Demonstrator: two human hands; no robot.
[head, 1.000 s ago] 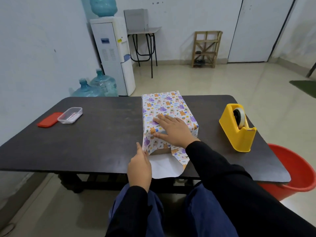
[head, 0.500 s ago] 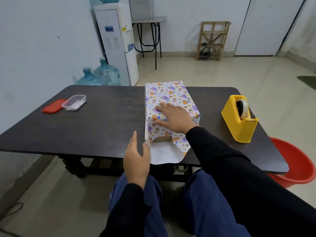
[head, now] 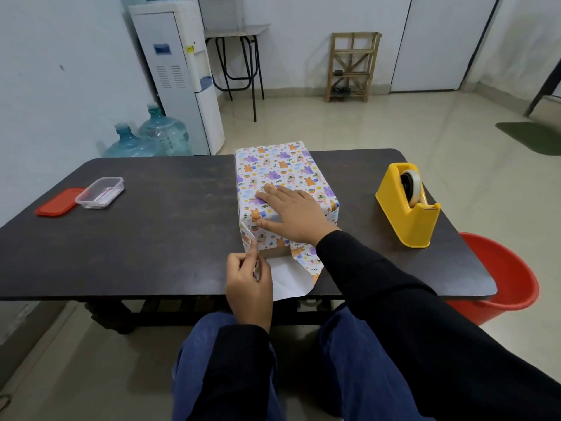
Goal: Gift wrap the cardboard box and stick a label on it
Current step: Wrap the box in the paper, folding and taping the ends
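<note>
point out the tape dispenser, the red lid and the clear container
tape dispenser (head: 417, 223): head view, yellow body below the roll
red lid (head: 57, 203): head view, middle of its top
clear container (head: 113, 192): head view, its right wall

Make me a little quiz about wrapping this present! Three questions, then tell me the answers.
1. True or false: the right hand lies flat on top of the box.
2. What colour is the tape dispenser? A red, B yellow, C green.
3. Fill in: the left hand pinches the wrapping paper at the box's ____ end.
Key: 1 true; 2 B; 3 near.
</note>
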